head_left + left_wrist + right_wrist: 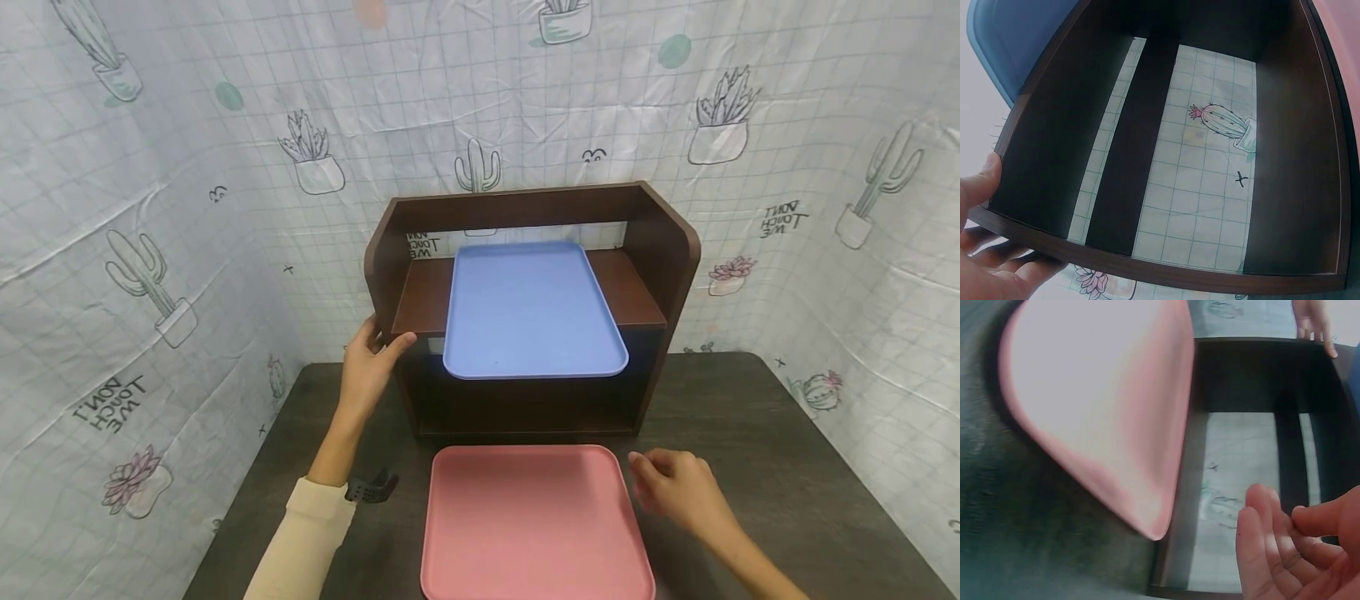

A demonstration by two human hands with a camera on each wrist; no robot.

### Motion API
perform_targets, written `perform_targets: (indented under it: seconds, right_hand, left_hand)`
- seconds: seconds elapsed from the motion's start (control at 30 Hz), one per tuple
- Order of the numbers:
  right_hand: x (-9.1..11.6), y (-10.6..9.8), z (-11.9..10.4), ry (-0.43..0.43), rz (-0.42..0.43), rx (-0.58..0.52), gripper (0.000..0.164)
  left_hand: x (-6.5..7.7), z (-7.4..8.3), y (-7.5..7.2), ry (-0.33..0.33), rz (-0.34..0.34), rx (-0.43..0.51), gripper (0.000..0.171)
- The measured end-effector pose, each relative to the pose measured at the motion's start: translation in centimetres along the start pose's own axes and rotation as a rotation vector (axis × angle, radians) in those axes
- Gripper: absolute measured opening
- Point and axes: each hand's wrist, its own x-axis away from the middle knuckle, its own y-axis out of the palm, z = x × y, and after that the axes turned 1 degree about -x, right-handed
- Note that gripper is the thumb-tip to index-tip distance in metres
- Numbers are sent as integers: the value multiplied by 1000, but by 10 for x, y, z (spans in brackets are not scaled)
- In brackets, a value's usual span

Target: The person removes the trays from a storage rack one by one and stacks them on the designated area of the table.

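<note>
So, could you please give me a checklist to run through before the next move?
1. Left hand gripping the shelf: ok, at its left side.
2. Right hand free: ok, it holds nothing.
3. Blue tray wholly within the shelf: not ok, its front overhangs.
4. Pink tray in front of the shelf: ok, on the table.
5. Blue tray fixed against sliding: cannot tell.

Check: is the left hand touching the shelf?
Touching. The left wrist view shows the left hand gripping the shelf, thumb at its front edge, fingers around the outer side.
</note>
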Motion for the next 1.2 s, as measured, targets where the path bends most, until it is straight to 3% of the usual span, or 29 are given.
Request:
perform_targets:
  seconds: [0.23, 0.4, 0.67, 0.97, 1.2]
  right_hand:
    - [0, -12, -24, -37, -70, -160, 28]
    - [-2, -19, -45, -69, -179, -287, 42]
    - [-3, -24, -80, -45, -301, -489, 64]
    - [-3, -21, -107, -58, -432, -753, 66]
    - [-6, -18, -124, -20, -455, -932, 66]
  left_hand:
    - [1, 2, 0, 5, 0, -6, 72]
    - [1, 1, 0, 5, 5, -12, 71]
    - [0, -1, 0, 5, 2, 1, 69]
    - [0, -1, 0, -2, 4, -7, 71]
    - [0, -2, 0, -4, 2, -3, 72]
